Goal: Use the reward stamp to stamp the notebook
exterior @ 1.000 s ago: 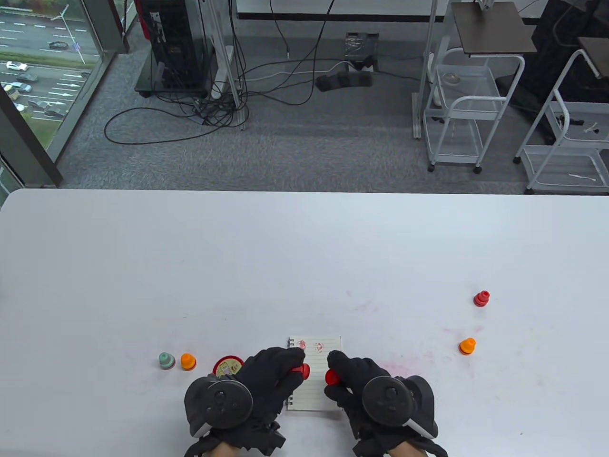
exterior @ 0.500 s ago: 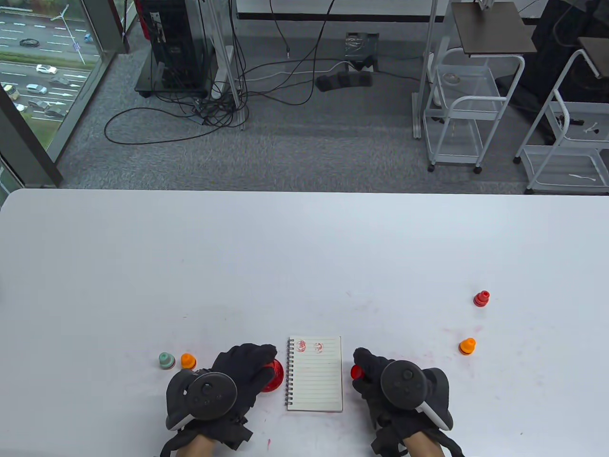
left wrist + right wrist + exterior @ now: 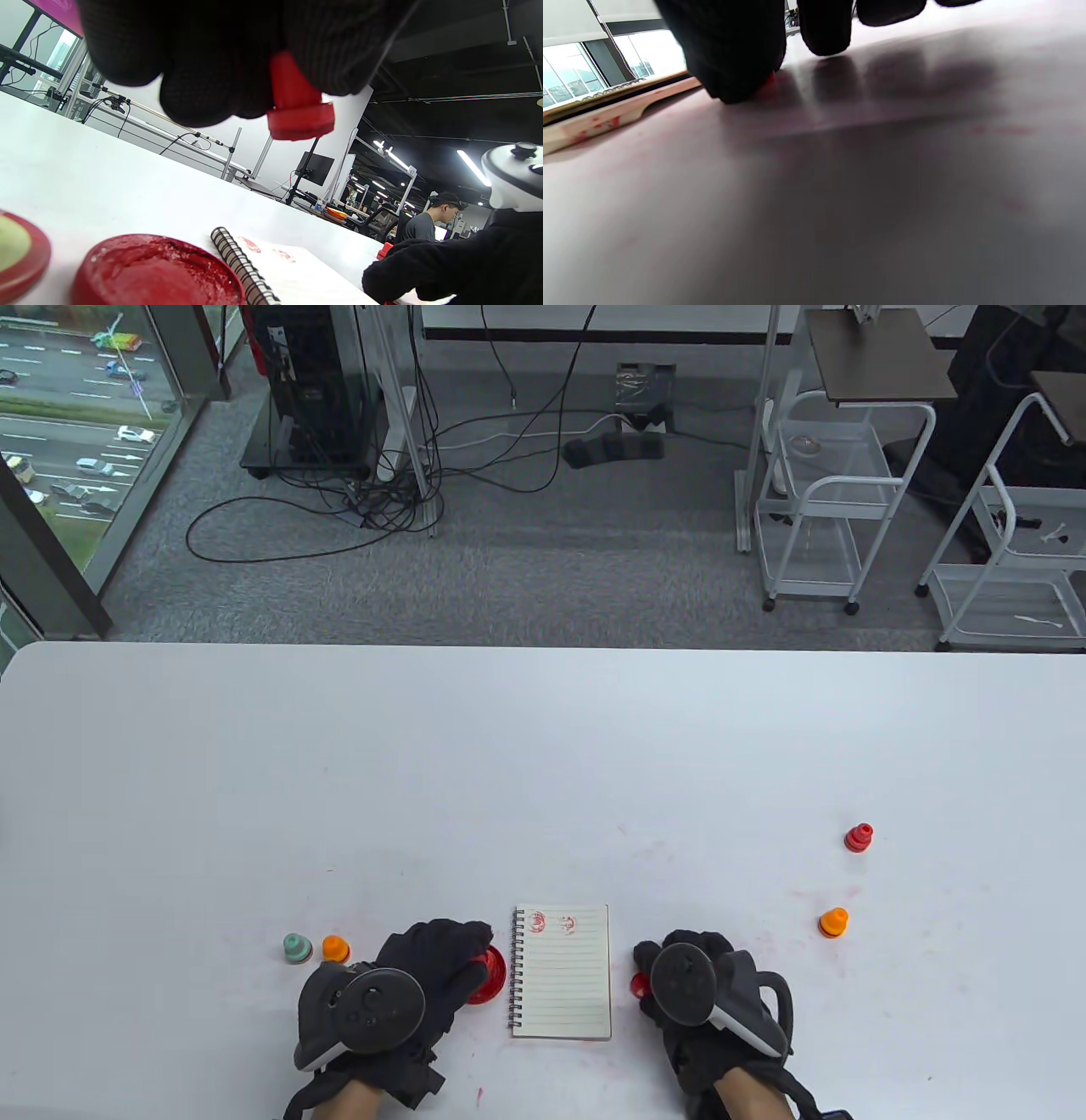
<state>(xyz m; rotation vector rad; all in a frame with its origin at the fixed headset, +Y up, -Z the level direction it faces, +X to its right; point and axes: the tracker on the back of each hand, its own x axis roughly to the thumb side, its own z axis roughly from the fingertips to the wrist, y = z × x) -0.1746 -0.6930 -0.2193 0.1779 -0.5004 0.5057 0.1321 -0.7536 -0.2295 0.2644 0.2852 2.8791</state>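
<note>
Floor: grey carpet point(image 3: 543, 568), black cables point(image 3: 356, 500) looping across it.
Window: tall glazing point(image 3: 76, 449) at left, over a road with cars.
Furniture: white wire trolleys point(image 3: 836, 496) at right; dark equipment rack point(image 3: 310, 386) behind.
Worktop: white point(image 3: 509, 746), faint pink smudges.

Your notebook point(image 3: 562, 976) lies flat on the table point(image 3: 543, 780) near the front edge, open to a white lined page, its black spiral binding running down its left side; two red stamp prints sit side by side at the top of that page (the rest of the lines are unmarked). Your reward stamp point(image 3: 297, 103), a small red piece with a narrow stem widening to a round flat base, points base-down, raised above the open red ink pad point(image 3: 487, 976) that rests just left of the spiral. A second red piece point(image 3: 639, 984) shows just right of the notebook, low at the table surface, mostly hidden.
</note>
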